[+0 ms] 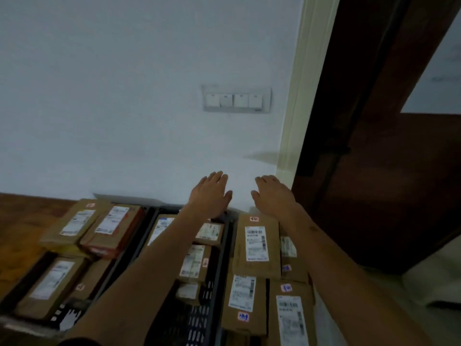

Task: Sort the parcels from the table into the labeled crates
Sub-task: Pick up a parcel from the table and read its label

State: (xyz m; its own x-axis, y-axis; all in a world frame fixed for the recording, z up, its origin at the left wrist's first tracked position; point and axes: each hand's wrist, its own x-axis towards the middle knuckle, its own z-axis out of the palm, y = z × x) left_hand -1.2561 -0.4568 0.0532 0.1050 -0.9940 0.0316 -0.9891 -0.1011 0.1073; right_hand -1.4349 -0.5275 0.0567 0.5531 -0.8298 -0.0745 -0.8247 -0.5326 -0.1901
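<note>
We are reaching between picks, left hand (212, 196) and right hand (273, 193) both spread with an empty grip, needing another parcel (257, 243) at 5 o'clock.

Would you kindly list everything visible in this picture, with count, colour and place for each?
parcels: about a dozen, brown cardboard with white shipping labels, packed in and on the crates across the lower frame; exact count unclear.
red-edged parcel: one, brown with red-orange sides, rear of the left group.
crates: at least two, dark slotted plastic, holding the parcels.
floor: brown wood, at the left.
wall: pale, behind the crates.
switch panel: one, white, four rockers, on the wall.
door: one, dark brown, at the right beside a cream frame.
left hand: open, empty, raised over the crates' far end.
right hand: open, empty, beside it.
</note>
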